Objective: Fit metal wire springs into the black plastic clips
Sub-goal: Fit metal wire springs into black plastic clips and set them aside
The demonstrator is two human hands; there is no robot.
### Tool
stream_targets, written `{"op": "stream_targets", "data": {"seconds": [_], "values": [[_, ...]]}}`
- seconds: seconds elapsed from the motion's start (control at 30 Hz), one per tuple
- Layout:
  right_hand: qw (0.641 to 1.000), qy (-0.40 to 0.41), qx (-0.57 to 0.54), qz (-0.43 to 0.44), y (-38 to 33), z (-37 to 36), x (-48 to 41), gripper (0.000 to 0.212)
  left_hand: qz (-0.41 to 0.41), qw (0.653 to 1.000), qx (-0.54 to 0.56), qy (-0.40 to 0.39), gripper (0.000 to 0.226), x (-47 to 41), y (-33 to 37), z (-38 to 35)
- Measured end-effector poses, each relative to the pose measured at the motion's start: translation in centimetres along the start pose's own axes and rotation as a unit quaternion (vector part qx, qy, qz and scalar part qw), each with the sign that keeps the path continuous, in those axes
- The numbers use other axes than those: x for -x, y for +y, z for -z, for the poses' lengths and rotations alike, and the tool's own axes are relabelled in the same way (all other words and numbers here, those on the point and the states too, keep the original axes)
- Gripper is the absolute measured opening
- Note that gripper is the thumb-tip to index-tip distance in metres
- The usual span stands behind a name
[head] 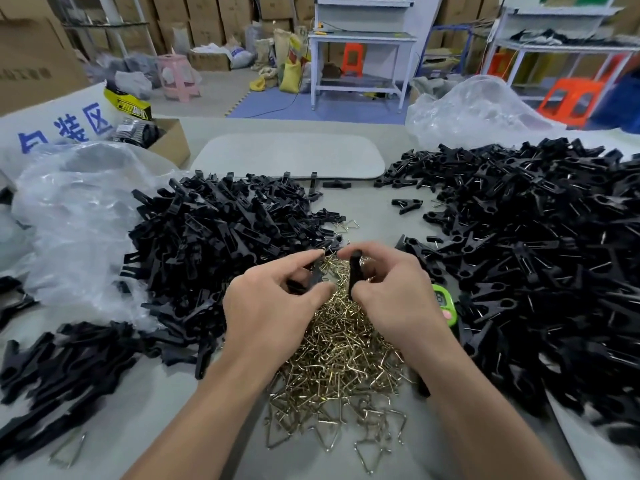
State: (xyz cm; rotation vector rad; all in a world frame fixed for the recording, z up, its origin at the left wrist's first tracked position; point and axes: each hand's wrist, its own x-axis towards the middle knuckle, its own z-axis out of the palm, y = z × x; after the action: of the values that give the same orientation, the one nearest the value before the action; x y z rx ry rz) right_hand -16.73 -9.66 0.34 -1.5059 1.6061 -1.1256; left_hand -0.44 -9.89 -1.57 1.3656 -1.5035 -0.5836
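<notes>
Left hand [273, 306]: its grip pinches a black plastic clip half [314, 277], mid-frame.
Right hand [398, 299]: its grip pinches another black clip half [355, 271], upright, likely to join both.
Gold wire springs [339, 358]: heaped under the hands (easy to grab).
Around: pile of loose black pieces [214, 244] left, pile of finished clips [536, 254] right, crowding the grey counter [363, 209].

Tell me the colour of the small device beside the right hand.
The small device is bright green with a pink end; head view.
</notes>
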Motion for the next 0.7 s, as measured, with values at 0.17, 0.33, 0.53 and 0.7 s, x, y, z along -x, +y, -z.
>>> {"op": "stream_targets", "data": {"seconds": [0.17, 0.33, 0.53, 0.7], "values": [[0.982, 0.043, 0.163, 0.088, -0.5, -0.8, 0.9, 0.053, -0.009, 0.999, 0.034, -0.026, 0.058, 0.3, 0.2, -0.2], [0.976, 0.019, 0.179, 0.121, -0.4, -1.7, 1.2, 0.056, -0.015, 0.999, 0.025, -0.042, 0.063, 0.6, 0.1, -0.7], [0.986, 0.006, 0.122, 0.112, 0.3, -1.7, 0.8, 0.049, -0.022, 0.998, 0.041, -0.041, 0.047, 0.7, 1.1, -0.4], [0.992, 0.041, 0.082, 0.089, 0.9, -1.5, 0.4, 0.043, 0.006, 1.0, 0.021, 0.004, 0.037, 0.4, 0.5, -0.2]]}}
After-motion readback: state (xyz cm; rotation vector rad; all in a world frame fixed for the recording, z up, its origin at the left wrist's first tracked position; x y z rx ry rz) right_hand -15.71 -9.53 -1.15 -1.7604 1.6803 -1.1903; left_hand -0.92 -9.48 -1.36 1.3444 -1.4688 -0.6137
